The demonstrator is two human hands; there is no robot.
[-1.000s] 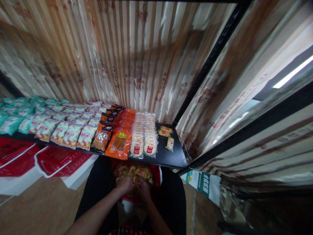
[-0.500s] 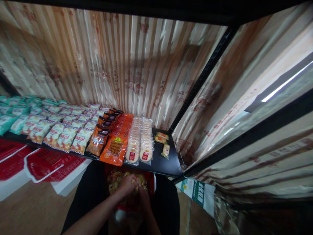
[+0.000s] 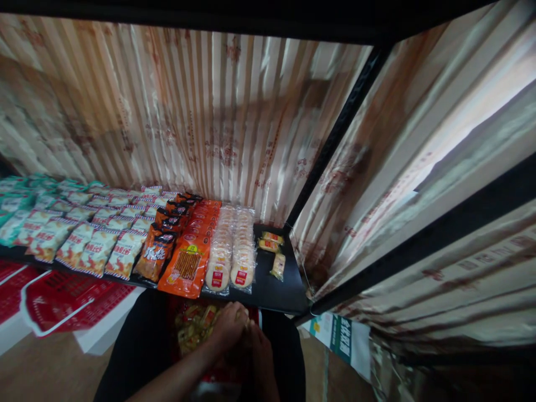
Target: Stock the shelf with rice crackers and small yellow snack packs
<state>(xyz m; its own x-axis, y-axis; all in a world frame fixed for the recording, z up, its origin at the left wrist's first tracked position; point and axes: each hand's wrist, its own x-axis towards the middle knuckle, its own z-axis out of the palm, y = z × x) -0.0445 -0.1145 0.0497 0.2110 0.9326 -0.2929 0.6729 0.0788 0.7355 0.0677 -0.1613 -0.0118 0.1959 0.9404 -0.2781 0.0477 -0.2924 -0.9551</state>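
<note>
Between my knees is a red container (image 3: 171,318) with a white edge, holding many small snacks in yellowish wrappers (image 3: 196,324). My left hand (image 3: 232,324) reaches over its right part, fingers curled and closed among the wrapped snacks; a bit of yellowish wrapper shows at its fingertips. Close beside it, almost touching, is my right hand (image 3: 260,346), also closed. What the right fingers hold is hidden in shadow. Just beyond, on the black shelf (image 3: 268,296), a few similar yellow wrapped snacks (image 3: 278,266) lie at the right end.
Clear-wrapped round crackers (image 3: 242,273), an orange packet of sticks (image 3: 186,265), brown-orange bags (image 3: 156,254) and white snack bags (image 3: 125,254) line the shelf. Red-and-white boxes (image 3: 62,298) stand below left. A black post (image 3: 335,139) and striped sheeting (image 3: 226,111) enclose the shelf.
My view has shifted slightly, and the shelf now sits lower and further left. Both hands have moved a little right over the container, staying close together and closed.
</note>
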